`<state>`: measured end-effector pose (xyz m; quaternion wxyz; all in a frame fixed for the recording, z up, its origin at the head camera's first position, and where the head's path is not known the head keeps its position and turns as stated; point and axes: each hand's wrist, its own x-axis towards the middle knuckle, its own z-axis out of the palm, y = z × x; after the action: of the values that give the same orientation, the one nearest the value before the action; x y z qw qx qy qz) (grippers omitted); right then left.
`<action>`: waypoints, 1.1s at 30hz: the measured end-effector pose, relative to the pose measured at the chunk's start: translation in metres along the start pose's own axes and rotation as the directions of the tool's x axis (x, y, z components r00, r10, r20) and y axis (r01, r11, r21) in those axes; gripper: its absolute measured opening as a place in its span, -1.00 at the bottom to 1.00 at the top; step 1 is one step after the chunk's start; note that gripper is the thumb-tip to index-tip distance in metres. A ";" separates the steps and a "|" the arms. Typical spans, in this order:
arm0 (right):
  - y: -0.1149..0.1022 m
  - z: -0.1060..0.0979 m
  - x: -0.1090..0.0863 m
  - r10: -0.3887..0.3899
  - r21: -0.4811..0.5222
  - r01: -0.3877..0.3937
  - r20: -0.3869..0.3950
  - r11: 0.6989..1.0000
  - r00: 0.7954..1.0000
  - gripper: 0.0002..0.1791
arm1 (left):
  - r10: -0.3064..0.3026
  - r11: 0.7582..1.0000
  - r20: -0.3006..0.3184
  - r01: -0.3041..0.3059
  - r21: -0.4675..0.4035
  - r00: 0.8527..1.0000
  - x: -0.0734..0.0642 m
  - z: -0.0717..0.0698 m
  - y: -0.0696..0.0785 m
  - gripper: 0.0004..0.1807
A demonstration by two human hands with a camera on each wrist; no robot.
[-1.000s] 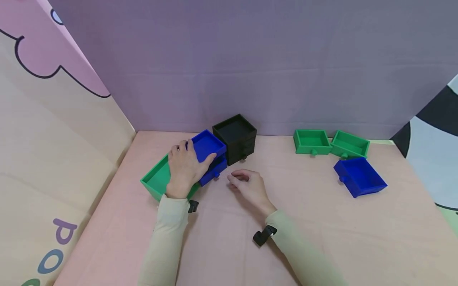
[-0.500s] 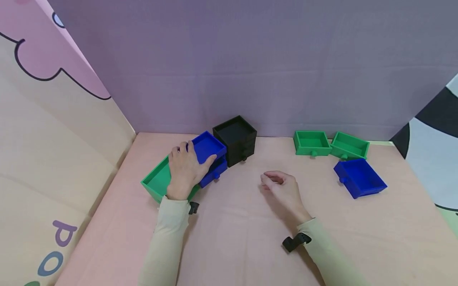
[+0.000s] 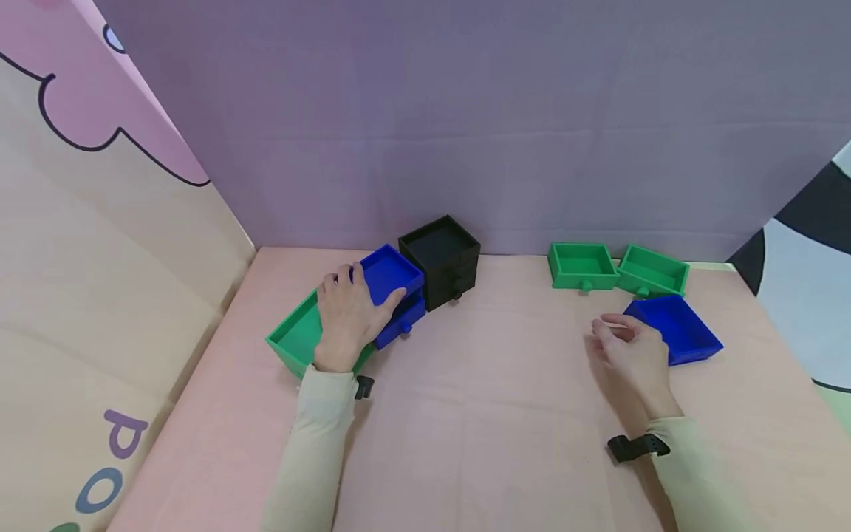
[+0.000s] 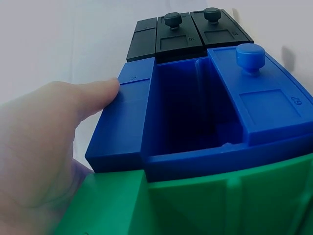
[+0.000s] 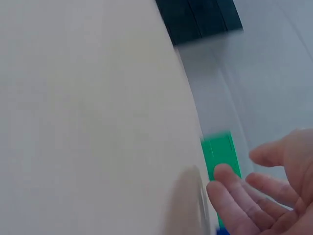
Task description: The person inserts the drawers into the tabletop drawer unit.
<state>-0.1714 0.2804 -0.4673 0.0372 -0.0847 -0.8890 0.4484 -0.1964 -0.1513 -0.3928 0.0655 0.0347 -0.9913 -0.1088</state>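
My left hand point(image 3: 346, 318) holds a small blue drawer cabinet point(image 3: 387, 272), thumb on the front edge of its tray top and fingers at the left rim. Its upper slot is a bare opening; a lower drawer point(image 4: 266, 105) with a round knob is in place. A green cabinet point(image 3: 301, 332) stands against it, partly under my left hand and wrist. On the other side adjoins a black cabinet point(image 3: 459, 275) with two knobbed drawers. Holding nothing, my right hand point(image 3: 634, 358) has loosely bent fingers and overlaps the left end of a loose blue drawer point(image 3: 685, 332).
Behind the blue drawer lie two loose green drawers, the left one point(image 3: 583, 264) beside the right one point(image 3: 654, 270). A grey-purple cloth wall point(image 3: 425, 133) closes the back of the pink table cover point(image 3: 492, 428). A printed panel point(image 3: 133, 281) borders the left side.
My right hand has swept right from beside the cabinets to the loose blue drawer. The left hand stays on the blue cabinet.
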 end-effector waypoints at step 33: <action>0.019 -0.027 -0.022 -0.161 -0.380 0.141 -0.021 0.914 0.987 -0.63 | 0.023 1.000 -0.014 -0.023 -0.016 1.000 -0.004 -0.002 -0.006 0.10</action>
<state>-0.1433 0.3090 -0.4663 0.0778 -0.0332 -0.9612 0.2625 -0.1920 -0.1572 -0.3923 0.0739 0.0236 -0.9902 -0.1161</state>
